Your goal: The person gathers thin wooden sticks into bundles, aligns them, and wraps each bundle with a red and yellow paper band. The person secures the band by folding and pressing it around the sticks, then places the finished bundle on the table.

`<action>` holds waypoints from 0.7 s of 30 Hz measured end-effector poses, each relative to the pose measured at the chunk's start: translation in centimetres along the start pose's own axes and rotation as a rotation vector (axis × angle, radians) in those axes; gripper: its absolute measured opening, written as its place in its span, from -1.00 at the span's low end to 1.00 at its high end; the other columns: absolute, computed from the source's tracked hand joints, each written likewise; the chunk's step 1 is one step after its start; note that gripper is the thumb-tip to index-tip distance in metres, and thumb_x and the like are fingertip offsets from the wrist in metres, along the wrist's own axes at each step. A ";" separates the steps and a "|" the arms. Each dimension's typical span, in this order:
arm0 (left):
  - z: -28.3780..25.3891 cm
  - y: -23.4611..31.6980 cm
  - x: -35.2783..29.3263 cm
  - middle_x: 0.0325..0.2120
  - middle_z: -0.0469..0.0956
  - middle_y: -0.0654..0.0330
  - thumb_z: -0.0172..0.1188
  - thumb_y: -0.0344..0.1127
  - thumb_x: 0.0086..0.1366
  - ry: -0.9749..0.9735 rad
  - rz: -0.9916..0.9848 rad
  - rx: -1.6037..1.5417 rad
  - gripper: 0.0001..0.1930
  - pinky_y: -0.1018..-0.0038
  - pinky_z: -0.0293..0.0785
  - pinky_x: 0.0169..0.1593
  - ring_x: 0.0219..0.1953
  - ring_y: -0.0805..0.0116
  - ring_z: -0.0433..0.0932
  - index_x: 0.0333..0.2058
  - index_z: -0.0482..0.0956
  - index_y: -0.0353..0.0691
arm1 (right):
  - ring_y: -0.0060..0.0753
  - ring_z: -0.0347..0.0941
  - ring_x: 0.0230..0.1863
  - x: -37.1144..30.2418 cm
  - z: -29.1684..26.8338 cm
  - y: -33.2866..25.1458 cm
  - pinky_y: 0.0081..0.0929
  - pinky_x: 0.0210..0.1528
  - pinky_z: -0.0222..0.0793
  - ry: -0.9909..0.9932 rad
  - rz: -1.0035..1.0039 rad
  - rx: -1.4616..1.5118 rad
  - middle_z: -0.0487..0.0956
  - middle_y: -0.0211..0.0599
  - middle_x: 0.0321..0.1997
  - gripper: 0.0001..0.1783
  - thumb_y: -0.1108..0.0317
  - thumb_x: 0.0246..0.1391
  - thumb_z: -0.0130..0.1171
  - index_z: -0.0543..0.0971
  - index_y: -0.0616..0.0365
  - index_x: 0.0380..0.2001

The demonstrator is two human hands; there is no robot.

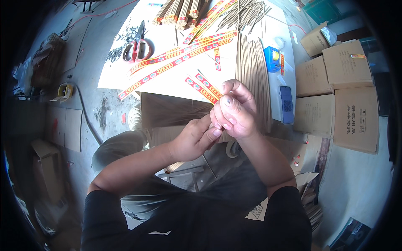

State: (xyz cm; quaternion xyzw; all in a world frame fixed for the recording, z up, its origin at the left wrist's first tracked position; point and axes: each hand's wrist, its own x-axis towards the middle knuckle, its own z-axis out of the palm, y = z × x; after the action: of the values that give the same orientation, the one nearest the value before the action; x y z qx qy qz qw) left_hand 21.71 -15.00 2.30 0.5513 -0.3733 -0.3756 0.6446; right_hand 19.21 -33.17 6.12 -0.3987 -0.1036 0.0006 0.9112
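Observation:
Both my hands meet above my lap, at the table's near edge. My right hand (236, 111) is closed, pinching two short red and yellow printed paper strips (202, 87) that stick out to the upper left. Thin dark tips show at the far ends of the strips. Pressed against it from below, my left hand (194, 136) is closed too, its thumb along the fingers; what lies inside is hidden. A thin brown stick (209, 166) slants down below the hands, and I cannot tell whether either holds it.
On the white table (167, 79) lie scissors (138, 45), longer printed strips (176, 65), bundled sticks (178, 12), a row of long sticks (253, 79), a blue tape measure (272, 59) and a phone (286, 104). Cardboard boxes (356, 113) are stacked at right. Black bands (121, 46) lie near the scissors.

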 end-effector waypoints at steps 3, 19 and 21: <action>-0.2 -0.2 -0.1 -0.56 0.50 0.24 -0.04 -0.06 0.63 0.117 0.011 0.075 -0.63 0.46 0.50 -0.35 -0.50 0.50 0.50 -0.01 0.45 -0.32 | -0.50 0.46 -0.44 1.0 -0.5 0.8 -0.44 -0.28 0.51 0.007 -0.010 0.014 0.49 -0.31 -0.46 -0.61 0.32 0.46 0.07 0.39 0.27 0.23; -12.6 6.1 1.0 -0.42 0.46 0.25 -0.05 0.15 0.61 0.710 0.121 -0.340 -0.54 0.53 0.33 -0.44 -0.52 0.49 0.37 -0.07 0.46 -0.20 | -0.14 0.59 0.03 -0.3 -3.6 4.9 -0.20 0.04 0.59 0.048 0.042 -2.114 0.66 -0.21 0.00 -0.68 0.36 0.12 0.37 0.69 0.19 -0.05; -13.1 6.2 0.9 -0.42 0.46 0.25 -0.08 0.14 0.62 0.717 0.123 -0.326 -0.52 0.53 0.33 -0.43 -0.51 0.50 0.37 -0.03 0.47 -0.23 | -0.13 0.63 -0.14 -0.4 -3.8 5.1 -0.22 -0.13 0.61 0.041 -0.136 -2.133 0.68 -0.20 -0.17 -0.79 0.43 0.10 0.26 0.68 0.20 -0.18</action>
State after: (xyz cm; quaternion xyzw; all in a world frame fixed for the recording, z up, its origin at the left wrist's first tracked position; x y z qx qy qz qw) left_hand 34.27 -9.53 7.08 0.5145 -0.0927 -0.1744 0.8344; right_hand 19.96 -32.48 -0.23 -0.9831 -0.0574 -0.1478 0.0914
